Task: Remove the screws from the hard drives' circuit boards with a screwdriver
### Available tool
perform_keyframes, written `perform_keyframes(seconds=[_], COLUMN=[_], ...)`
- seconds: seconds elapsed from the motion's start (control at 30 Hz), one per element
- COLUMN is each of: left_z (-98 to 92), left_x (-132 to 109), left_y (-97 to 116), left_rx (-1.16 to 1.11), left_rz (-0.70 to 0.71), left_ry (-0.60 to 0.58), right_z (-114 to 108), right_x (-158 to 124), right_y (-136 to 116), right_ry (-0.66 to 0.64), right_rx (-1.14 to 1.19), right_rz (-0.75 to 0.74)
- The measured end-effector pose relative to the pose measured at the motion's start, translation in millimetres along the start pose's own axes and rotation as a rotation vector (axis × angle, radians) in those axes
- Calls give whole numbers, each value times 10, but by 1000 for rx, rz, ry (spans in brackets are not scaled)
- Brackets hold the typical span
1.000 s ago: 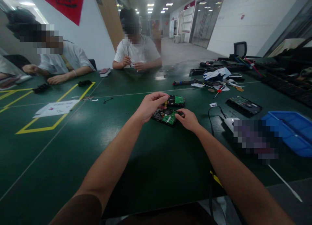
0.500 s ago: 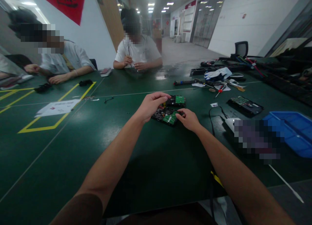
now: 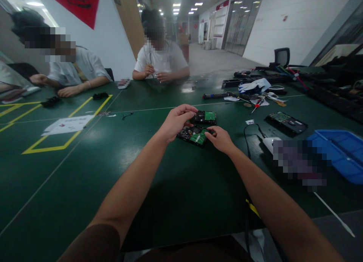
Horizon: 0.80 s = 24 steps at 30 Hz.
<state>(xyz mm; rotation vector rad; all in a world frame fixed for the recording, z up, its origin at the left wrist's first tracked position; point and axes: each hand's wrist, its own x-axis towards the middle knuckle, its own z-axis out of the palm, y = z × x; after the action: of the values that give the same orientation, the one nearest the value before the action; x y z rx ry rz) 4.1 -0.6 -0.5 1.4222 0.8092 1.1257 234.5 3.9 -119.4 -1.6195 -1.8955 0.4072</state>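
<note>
A hard drive (image 3: 194, 135) lies circuit-board side up, its green board showing, on the dark green table (image 3: 141, 171). My right hand (image 3: 220, 140) grips the drive's right edge with closed fingers. My left hand (image 3: 177, 122) hovers over the drive's left end, fingertips pinched together; what they hold is hidden. A second hard drive (image 3: 207, 117) with a green board lies just behind the first, close to my left fingertips.
A third drive (image 3: 287, 122) and a blue tray (image 3: 340, 152) lie to the right, with a black cable (image 3: 249, 135) between. Tools and white gloves (image 3: 252, 86) sit at the back right. Paper (image 3: 68, 124) lies inside yellow tape lines (image 3: 68, 143). Two people sit across the table.
Both hands stay at the drive. My left hand's pinched fingers have shifted slightly; the view has moved a little.
</note>
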Motion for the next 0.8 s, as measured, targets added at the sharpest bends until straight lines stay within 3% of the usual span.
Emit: perform_keyframes(seconds=[0.27,0.5,0.8], left_z=[21,24,-7], left_x=[-1,0,16], left_y=[-2,-4,-59], left_rx=[-82,-60,-26], left_rz=[-18,-31,11], left_ry=[-23,-18,-26], right_z=[34,16,-66], right_x=[37,44,32], right_y=[55,115,97], right_ry=[37,173,292], right_rx=[12,118,-20], right_rz=[-9,53,1])
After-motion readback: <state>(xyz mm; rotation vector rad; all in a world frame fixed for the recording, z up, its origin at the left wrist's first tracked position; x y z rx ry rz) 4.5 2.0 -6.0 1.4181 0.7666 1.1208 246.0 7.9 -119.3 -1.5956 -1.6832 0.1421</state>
